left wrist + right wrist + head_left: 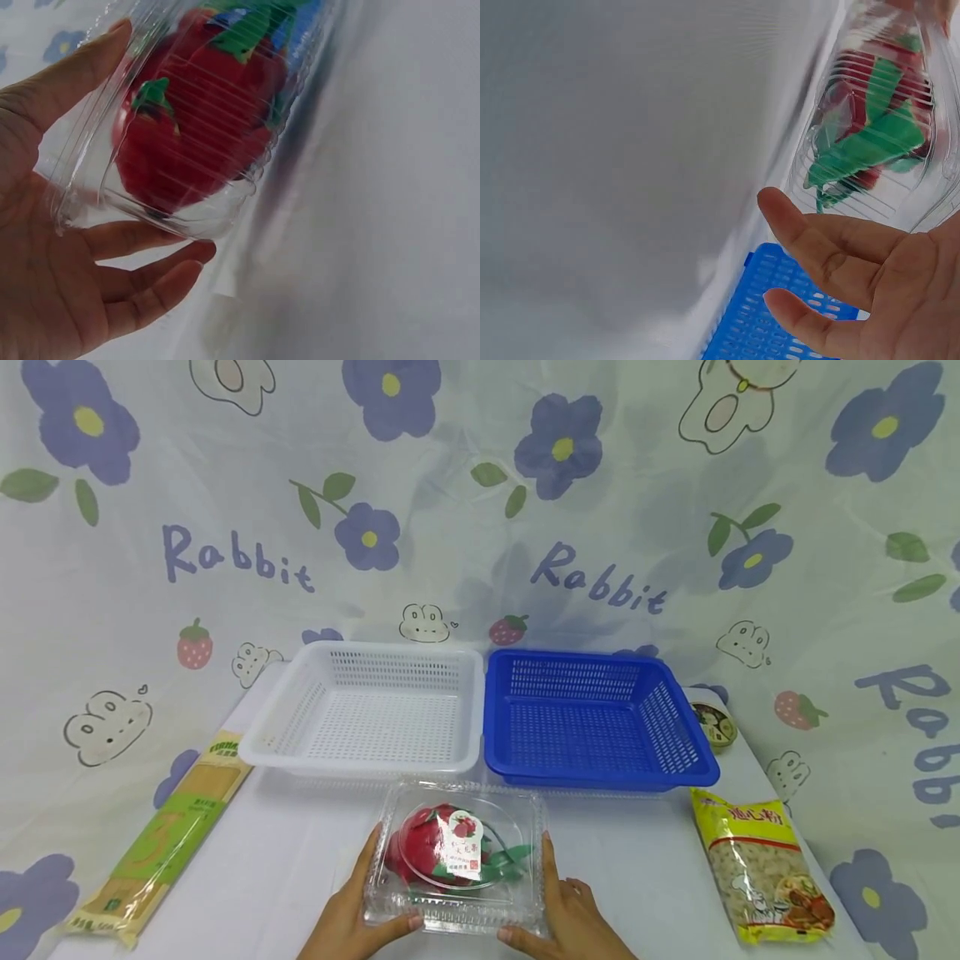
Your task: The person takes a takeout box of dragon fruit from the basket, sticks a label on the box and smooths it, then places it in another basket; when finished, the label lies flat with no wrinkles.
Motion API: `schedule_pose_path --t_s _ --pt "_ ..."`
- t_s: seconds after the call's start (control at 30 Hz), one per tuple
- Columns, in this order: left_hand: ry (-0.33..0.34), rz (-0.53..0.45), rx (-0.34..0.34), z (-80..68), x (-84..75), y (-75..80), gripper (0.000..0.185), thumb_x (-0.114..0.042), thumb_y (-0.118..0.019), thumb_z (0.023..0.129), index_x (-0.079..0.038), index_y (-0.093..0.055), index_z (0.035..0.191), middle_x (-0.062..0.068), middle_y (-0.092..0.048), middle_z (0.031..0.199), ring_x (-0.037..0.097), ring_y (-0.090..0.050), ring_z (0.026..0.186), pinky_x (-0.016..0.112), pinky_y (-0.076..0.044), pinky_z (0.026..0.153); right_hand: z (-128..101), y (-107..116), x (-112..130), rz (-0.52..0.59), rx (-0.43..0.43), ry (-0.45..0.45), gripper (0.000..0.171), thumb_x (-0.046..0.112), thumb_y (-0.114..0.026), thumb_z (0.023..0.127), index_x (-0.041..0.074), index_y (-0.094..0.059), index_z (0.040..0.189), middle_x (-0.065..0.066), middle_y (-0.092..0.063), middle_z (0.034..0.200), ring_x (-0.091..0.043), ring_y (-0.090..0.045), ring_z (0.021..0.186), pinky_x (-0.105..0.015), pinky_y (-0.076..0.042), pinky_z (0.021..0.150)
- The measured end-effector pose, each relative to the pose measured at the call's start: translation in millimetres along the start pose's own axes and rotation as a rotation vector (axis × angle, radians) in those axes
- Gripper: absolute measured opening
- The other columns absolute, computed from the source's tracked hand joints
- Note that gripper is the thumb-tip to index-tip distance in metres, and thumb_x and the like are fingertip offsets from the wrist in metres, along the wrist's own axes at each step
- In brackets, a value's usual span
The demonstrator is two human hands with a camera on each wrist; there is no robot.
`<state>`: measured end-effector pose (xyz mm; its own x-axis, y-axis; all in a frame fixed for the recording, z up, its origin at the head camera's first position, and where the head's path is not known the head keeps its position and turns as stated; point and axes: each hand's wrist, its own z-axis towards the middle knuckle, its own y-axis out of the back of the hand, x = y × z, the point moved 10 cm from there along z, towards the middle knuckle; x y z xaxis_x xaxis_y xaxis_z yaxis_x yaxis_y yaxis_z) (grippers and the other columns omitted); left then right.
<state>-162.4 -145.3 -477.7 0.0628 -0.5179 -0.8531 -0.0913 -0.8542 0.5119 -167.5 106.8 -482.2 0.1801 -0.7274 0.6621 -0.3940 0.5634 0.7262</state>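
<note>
Clamshell box (459, 856) sits on the white counter (300, 860), clear plastic, with a red dragon fruit (442, 852) inside (green fins, a small label on the lid). Both hands are on it: the left hand (352, 914) flanks its left wall, fingers (142, 236) loosely curved along the underside and thumb at the near edge, holding the box; the right hand (573, 914) mirrors it on the right wall, fingers (810, 240) fairly straight against the side, thumb at the near corner. Just behind the box stand two slotted baskets touching side by side: a white basket (360, 760) behind and to the left, a blue basket (600, 768) behind and to the right. Well left of the box lies a long spaghetti packet (168, 839) at the counter's edge. Right of the box, a yellow macaroni bag (761, 868) lies flat, and behind that, beside the blue basket's far corner, a small round tin (712, 724). A flower-and-rabbit cloth (480, 510) hangs behind everything.
</note>
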Motion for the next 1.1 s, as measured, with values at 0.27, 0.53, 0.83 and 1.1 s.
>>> schedule_pose_path --t_s 0.27,0.53,0.83,1.1 --pt "-0.016 -0.009 -0.033 -5.6 -9.1 5.9 0.118 -0.041 -0.089 0.067 -0.04 -0.013 0.158 0.019 -0.047 0.15 0.047 -0.056 0.122 0.069 -0.049 0.085 -4 7 6 0.037 -0.005 -0.009 0.124 0.06 -0.067 0.085 0.0 0.016 0.155 -0.026 -0.053 0.141 -0.046 -0.055 0.124 -0.075 -0.015 0.107" --pt "-0.02 -0.011 -0.038 -7.1 -12.6 6.8 0.117 -0.041 -0.089 0.067 -0.041 -0.014 0.157 0.019 -0.047 0.15 0.048 -0.055 0.122 0.069 -0.049 0.085 -5 6 5 0.055 0.006 -0.028 0.125 0.061 -0.067 0.084 -0.001 0.015 0.155 -0.026 -0.052 0.142 -0.047 -0.055 0.123 -0.075 -0.017 0.107" --pt "-0.016 -0.034 -0.029 -10.0 -15.5 8.0 0.118 -0.038 -0.09 0.066 -0.042 -0.015 0.157 0.02 -0.047 0.149 0.047 -0.057 0.12 0.069 -0.05 0.082 -9 5 17 0.04 -0.018 0.155 0.121 0.051 -0.066 0.091 -0.001 0.027 0.151 -0.011 -0.073 0.109 -0.018 -0.071 0.088 -0.056 -0.056 0.079" --pt "0.04 -0.053 0.013 -11.1 -7.4 4.0 0.117 -0.039 -0.089 0.067 -0.039 -0.014 0.158 0.022 -0.053 0.143 0.038 -0.064 0.11 0.066 -0.053 0.079 -13 6 20 -0.034 -0.083 0.214 0.121 0.048 -0.069 0.089 -0.01 0.018 0.15 -0.011 -0.074 0.098 -0.011 -0.068 0.079 -0.048 -0.057 0.074"
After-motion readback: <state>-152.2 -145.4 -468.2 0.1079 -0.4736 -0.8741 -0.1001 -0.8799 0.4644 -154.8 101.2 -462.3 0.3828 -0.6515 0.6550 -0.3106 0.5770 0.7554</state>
